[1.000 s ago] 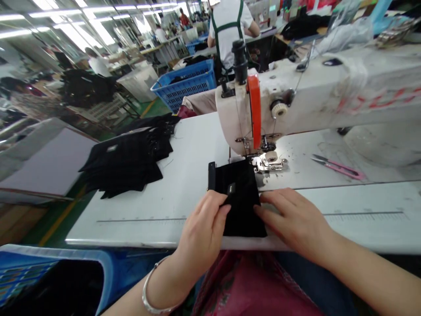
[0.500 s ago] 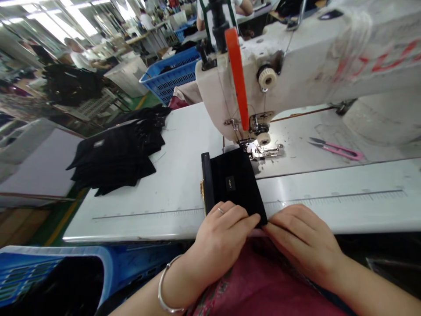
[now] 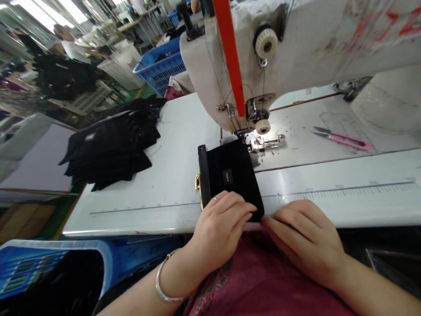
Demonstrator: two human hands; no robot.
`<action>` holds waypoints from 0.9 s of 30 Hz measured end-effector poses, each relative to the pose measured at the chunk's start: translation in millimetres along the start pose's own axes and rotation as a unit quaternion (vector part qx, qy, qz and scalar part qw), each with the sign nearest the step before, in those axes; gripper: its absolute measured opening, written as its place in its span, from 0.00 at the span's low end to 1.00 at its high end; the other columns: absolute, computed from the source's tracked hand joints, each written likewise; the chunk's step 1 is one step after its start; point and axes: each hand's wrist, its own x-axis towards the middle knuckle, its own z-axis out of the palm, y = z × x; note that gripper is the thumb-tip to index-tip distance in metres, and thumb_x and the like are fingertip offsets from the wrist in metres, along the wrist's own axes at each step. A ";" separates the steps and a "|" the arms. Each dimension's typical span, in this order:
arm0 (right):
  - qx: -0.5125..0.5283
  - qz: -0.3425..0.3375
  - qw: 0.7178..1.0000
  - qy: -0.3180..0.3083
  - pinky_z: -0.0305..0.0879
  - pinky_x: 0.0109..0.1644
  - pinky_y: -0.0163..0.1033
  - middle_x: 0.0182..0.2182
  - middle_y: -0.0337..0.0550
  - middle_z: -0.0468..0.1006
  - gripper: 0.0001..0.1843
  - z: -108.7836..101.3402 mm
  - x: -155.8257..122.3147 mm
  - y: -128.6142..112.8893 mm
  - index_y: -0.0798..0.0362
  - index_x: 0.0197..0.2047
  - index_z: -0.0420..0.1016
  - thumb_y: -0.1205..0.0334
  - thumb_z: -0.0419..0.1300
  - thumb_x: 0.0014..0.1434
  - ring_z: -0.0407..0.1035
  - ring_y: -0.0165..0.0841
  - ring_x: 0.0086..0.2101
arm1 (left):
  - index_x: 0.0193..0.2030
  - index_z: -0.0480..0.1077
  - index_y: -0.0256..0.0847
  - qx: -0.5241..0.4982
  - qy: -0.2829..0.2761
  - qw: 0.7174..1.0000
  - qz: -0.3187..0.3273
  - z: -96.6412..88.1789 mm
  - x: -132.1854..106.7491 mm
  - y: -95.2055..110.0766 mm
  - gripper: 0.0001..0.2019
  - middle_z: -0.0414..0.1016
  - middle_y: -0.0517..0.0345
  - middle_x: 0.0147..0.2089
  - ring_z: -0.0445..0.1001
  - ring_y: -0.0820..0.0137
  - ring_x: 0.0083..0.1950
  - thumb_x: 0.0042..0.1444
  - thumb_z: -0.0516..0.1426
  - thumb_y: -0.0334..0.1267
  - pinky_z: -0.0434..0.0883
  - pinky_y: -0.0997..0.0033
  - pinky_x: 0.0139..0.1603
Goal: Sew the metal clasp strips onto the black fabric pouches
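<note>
A small black zip pouch (image 3: 237, 188) with a dark label lies flat on the machine table. Its far corner sits at the presser foot of the sewing machine (image 3: 296, 57), and a gold zip runs down its left side. Over the pouch's near part rests my left hand (image 3: 222, 230), closed on it with bent fingers pressed together. At the near right corner my right hand (image 3: 301, 237) pinches the pouch edge between thumb and fingers. The fingertips are partly hidden.
Pink-handled thread snips (image 3: 345, 139) lie right of the needle. A stack of black pouches (image 3: 108, 149) is on the table's left. A blue crate (image 3: 108, 259) with dark contents stands below left, another blue basket (image 3: 164, 66) behind. Across the room sits a person (image 3: 72, 46).
My view has come closer to the machine. The thumb and fingers of my left hand have shifted slightly on the pouch. The pouch still lies at the presser foot.
</note>
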 end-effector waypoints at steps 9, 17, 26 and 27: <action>0.004 -0.024 1.000 0.006 0.68 0.45 0.46 0.36 0.46 0.79 0.11 1.6 -0.4 1.0 0.61 0.48 0.78 0.75 0.66 0.61 0.66 0.36 0.39 | 0.58 0.71 0.37 0.129 -0.030 0.985 0.106 -1.2 -13.2 -1.1 0.14 0.75 0.53 0.43 0.68 0.65 0.44 0.69 0.51 0.26 0.67 0.61 0.48; 0.017 -0.033 0.999 -0.007 0.66 0.43 0.46 0.37 0.47 0.78 0.12 1.4 0.8 1.4 0.62 0.49 0.78 0.75 0.65 0.62 0.65 0.38 0.39 | 0.56 0.72 0.35 0.122 0.034 0.989 0.082 -8.1 -13.4 5.5 0.16 0.73 0.53 0.42 0.66 0.66 0.43 0.65 0.52 0.20 0.66 0.63 0.49; 0.014 -0.032 0.999 -0.010 0.67 0.45 0.47 0.37 0.47 0.78 0.14 -0.7 -2.5 2.5 0.62 0.50 0.78 0.75 0.66 0.60 0.66 0.38 0.41 | 0.54 0.73 0.35 0.142 0.007 0.985 0.100 5.6 -11.2 3.9 0.11 0.75 0.51 0.46 0.70 0.63 0.47 0.66 0.57 0.29 0.70 0.60 0.51; 0.014 -0.034 0.999 -0.009 0.67 0.45 0.47 0.38 0.47 0.79 0.14 -0.8 -2.2 2.8 0.62 0.50 0.78 0.75 0.66 0.60 0.66 0.38 0.41 | 0.53 0.73 0.35 0.140 0.008 0.985 0.105 5.8 -10.9 3.8 0.11 0.75 0.51 0.47 0.71 0.63 0.47 0.66 0.59 0.30 0.71 0.60 0.51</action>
